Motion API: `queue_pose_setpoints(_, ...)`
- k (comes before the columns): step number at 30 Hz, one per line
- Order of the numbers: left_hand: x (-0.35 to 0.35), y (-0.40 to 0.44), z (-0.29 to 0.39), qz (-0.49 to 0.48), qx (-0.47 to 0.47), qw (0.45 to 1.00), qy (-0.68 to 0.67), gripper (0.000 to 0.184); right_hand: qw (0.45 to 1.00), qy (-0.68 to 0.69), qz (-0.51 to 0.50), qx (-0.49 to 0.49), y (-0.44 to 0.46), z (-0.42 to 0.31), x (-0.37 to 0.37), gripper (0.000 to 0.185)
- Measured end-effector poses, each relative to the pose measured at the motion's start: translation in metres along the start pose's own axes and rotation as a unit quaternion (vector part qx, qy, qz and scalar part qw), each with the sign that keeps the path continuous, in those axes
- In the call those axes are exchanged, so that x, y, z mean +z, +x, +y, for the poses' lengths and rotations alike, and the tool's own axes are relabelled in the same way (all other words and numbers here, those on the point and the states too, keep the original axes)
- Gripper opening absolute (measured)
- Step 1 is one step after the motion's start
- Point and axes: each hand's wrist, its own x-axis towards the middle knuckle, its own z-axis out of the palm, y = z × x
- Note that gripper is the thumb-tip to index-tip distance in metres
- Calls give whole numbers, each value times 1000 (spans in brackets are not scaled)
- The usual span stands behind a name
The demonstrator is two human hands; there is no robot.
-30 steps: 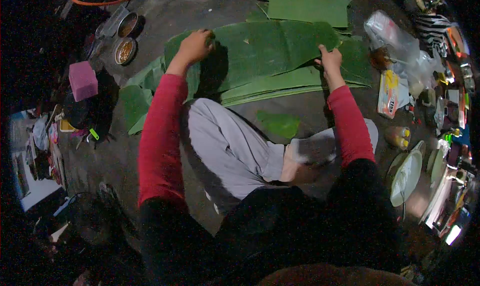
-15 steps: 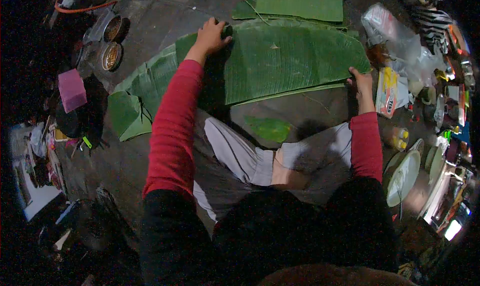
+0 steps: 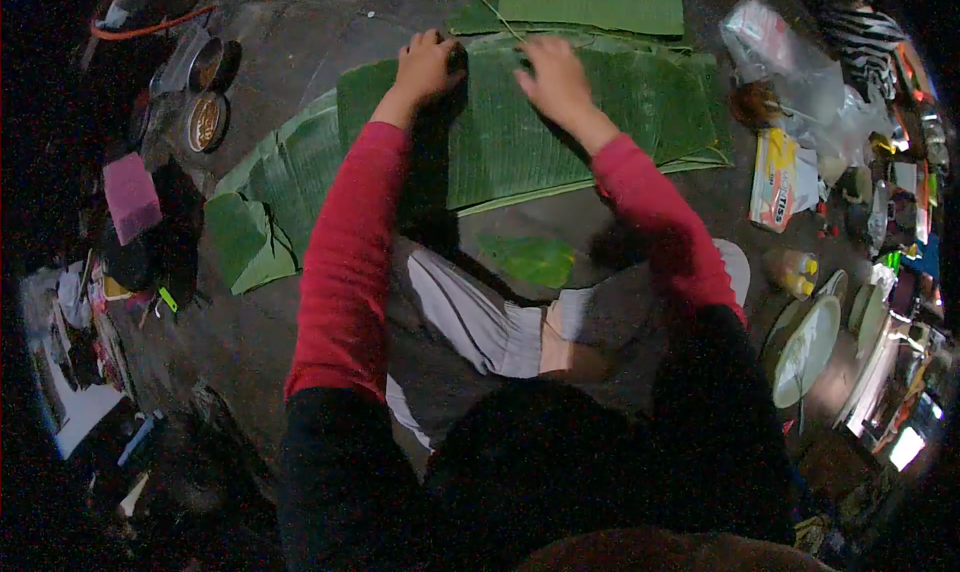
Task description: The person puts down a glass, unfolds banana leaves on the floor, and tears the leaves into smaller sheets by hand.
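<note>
The leaf stack point(image 3: 650, 102) lies on the floor point(image 3: 300, 32). At its far edge, the left hand point(image 3: 428, 69) rests, fingers curled; grip cannot be determined. The right hand point(image 3: 560, 80), fingers parted from thumb, has moved there from the leaf stack's right end.

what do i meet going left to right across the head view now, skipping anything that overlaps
Pink block → lower round bowl → left hand → right hand → yellow-and-white pack → striped cloth.
</note>
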Motion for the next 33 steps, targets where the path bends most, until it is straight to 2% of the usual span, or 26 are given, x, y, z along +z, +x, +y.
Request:
queue_pose_setpoints(3, 11, 1, -4, 18, 1, 999, -45, 52, 1000, 25, 0, -9, 20, -9, 39, 35)
queue_pose_setpoints(6, 5, -1, 1, -2, -12, 999, -44, 50, 1000, -11, -12, 15, 29, -13, 55, 34)
queue_pose_setpoints(10, 17, 6, -9, 24, 10, 997, -79, 46, 997, -28, -51, 45, 36, -18, 41, 33)
queue_pose_setpoints(12, 13, 6, -7, 53, 32, 994, -91, 42, 994, 19, -94, 61, 37, -16, 36, 30)
queue_pose_setpoints(16, -6, 9, -3, 0, 33, 990, -139, 33, 997, 13, -51, 54, 38, -14, 36, 29)
queue_pose_setpoints(17, -9, 10, -3, 0, 34, 990, -140, 33, 996, 53, -58, 48, 41, -15, 36, 30)
queue_pose_setpoints(19, -11, 14, -6, -19, 53, 963, -263, 28, 993, 93, -65, 44, 45, -16, 35, 32)
queue_pose_setpoints(22, -14, 13, -6, -19, 39, 954, -296, 27, 986, 129, -74, 68, 47, -18, 32, 30)
queue_pose_setpoints(25, -20, 12, -9, -51, 18, 959, -278, 27, 990, 129, -43, 41, 45, -19, 30, 27)
queue_pose_setpoints(28, -18, 13, -8, -63, 21, 951, -303, 28, 990, 96, -86, 64, 48, -20, 31, 27)
queue_pose_setpoints(33, -19, 10, -7, -66, -4, 940, -333, 29, 985, 134, -72, 76, 49, -13, 41, 33)
